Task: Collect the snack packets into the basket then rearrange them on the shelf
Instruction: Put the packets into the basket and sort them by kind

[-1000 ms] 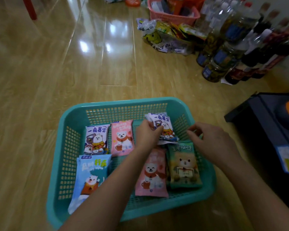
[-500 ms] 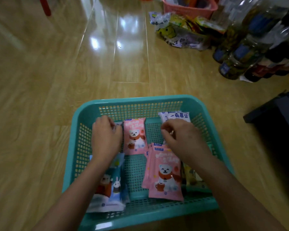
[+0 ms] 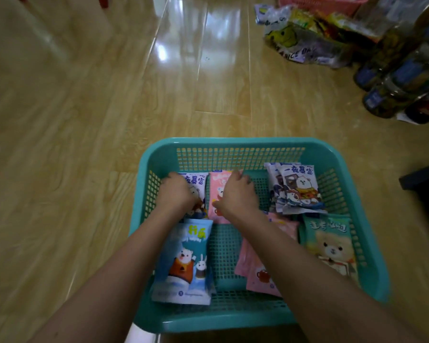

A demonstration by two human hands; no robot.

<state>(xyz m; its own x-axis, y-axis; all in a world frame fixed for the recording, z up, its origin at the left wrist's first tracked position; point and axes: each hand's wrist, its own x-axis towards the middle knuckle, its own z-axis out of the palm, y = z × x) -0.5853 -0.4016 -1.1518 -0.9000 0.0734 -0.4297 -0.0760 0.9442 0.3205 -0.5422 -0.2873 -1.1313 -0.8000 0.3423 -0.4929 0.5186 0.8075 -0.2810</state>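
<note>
Now, left hand [image 3: 177, 194]: fingers curl down onto the white packet [image 3: 196, 181] at the basket's back left; tips hidden, so grip or mere press cannot be told.
Right hand [image 3: 235, 196]: spans the pink packet [image 3: 217, 191] just beside it, fingers hooked over its far edge, thumb on its near part, seemingly gripping.
Other packets: blue packet [image 3: 183, 258] front left, pink pair [image 3: 255, 276] under the right forearm, green packet [image 3: 332, 248] front right, white stack [image 3: 297, 186] back right.
Basket [image 3: 233, 142]: teal, on the wooden floor [image 3: 72, 144].
Progress: collecting looks largely done, every packet lying inside; the shelf is out of view, so rearranging remains.
</note>
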